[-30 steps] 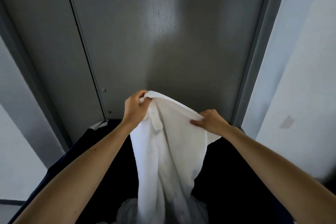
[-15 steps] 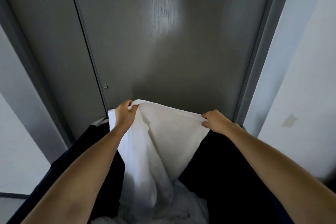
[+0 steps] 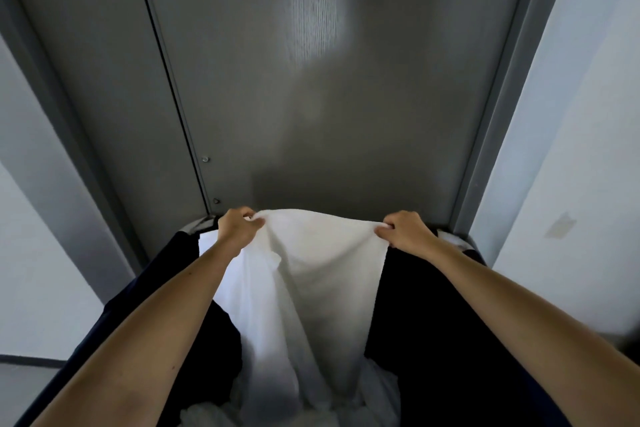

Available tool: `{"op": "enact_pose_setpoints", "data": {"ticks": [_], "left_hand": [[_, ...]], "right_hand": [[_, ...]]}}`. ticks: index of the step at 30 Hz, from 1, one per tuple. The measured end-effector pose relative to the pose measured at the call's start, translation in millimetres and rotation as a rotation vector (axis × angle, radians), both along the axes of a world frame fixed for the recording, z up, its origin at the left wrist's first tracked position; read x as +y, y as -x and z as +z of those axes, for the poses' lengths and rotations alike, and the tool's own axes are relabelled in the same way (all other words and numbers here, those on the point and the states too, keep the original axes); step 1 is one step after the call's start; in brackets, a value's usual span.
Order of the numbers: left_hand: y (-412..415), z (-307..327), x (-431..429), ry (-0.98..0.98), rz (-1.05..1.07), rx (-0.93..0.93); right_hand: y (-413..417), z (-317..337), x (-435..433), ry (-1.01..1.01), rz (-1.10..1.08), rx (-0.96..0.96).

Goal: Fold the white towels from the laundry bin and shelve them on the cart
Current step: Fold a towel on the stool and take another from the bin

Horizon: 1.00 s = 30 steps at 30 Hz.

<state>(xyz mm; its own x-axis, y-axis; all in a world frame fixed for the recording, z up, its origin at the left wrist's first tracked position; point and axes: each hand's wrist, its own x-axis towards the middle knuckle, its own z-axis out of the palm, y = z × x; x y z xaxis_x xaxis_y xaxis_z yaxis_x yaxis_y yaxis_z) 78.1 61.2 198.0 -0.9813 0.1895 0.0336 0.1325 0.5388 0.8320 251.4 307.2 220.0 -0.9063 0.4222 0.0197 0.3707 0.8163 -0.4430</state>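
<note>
- Above the laundry bin, you hold one white towel by its top edge. It hangs as a sheet, and its lower part trails down into the bin.
- Your left hand pinches the towel's corner over the bin's far-left side. Your right hand pinches the opposite end over the far-right side.
- Both hands are clamped on cloth and stand well apart, with the edge drawn nearly taut between them.
- More white cloth lies bunched at the bottom of the bin, under the hanging towel. How many pieces there are cannot be told.
- Beyond the bin stands a grey door. The cart is not in view.
- By my judgement, you are early in this towel's cycle. It is lifted and spread, but there is no fold in it yet, and shelving it is also left to do. The pile in the bin suggests more towels wait after this one.
- A second ago your hands were close together above the bin's middle, and the towel hung narrow and bunched.
- Half a second ago your hands were partway apart.
- Now your hands are at their widest and sit lower, near the bin's far rim. The towel's upper part has opened out flat between them.
</note>
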Motion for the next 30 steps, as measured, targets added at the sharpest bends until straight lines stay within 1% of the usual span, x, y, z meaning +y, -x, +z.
{"op": "enact_pose_setpoints", "data": {"ticks": [4,7,10,13,15,17,21,24,26,30], "left_hand": [[-5,-5,4,-0.019,-0.043,-0.117],[-11,-6,13,-0.056,-0.065,-0.161],[-21,-2,25,-0.104,-0.147,-0.171],[-33,4,36,-0.155,-0.266,-0.123],[-42,9,43,-0.158,-0.329,-0.076],[-52,13,49,-0.129,-0.383,-0.017],[-74,17,61,-0.058,-0.478,0.106],[-85,16,63,-0.061,-0.487,0.157],[-88,11,60,-0.085,-0.464,0.152],[-94,3,57,-0.117,-0.319,0.082]], "right_hand": [[5,-5,-23,0.157,-0.042,0.013],[9,-10,-36,0.324,-0.071,0.091],[14,-9,-47,0.456,-0.099,0.181],[17,-5,-55,0.578,-0.123,0.243],[17,-3,-60,0.594,-0.103,0.254],[17,-1,-66,0.64,-0.112,0.289],[16,2,-74,0.797,-0.133,0.323],[13,-2,-75,0.818,-0.136,0.345],[11,-7,-75,0.814,-0.154,0.351],[10,-12,-76,0.784,-0.174,0.361]]}}
